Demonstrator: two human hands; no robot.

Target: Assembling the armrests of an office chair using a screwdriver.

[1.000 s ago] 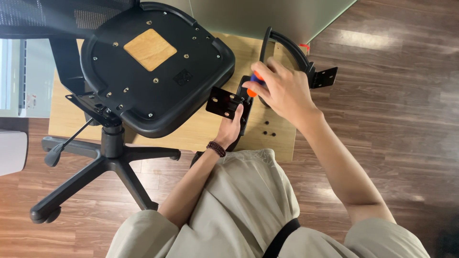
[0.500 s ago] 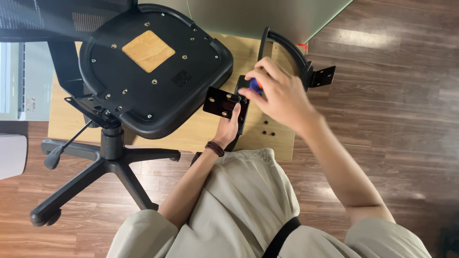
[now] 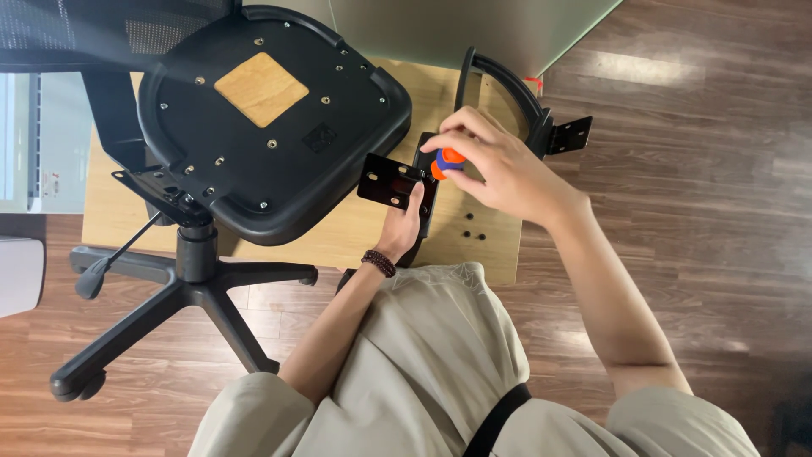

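floorboards (image 3: 694,169) of dark reddish wood run under everything. on them lies a flat sheet of light cardboard (image 3: 338,237), and over its left half sits a black office chair (image 3: 271,127) tipped so the underside of its seat faces up, a pale wooden square set in the middle, the star base (image 3: 194,288) and castors reaching down to the lower left. a second black armrest (image 3: 516,93) curves along the top right edge of the cardboard, its holed mounting plate sticking out over the floor. nearer the seat, another armrest bracket (image 3: 391,181) is held just beside the seat's right rim. the left hand (image 3: 404,227), a bead bracelet on its wrist, is wrapped around that part from below, fingers pressed on it. the right hand (image 3: 499,165) is above it, fingertips pinching the orange and blue handle of a screwdriver (image 3: 447,161) pointed down at the bracket. small dark screws (image 3: 474,235) lie loose on the cardboard just right of the left hand.
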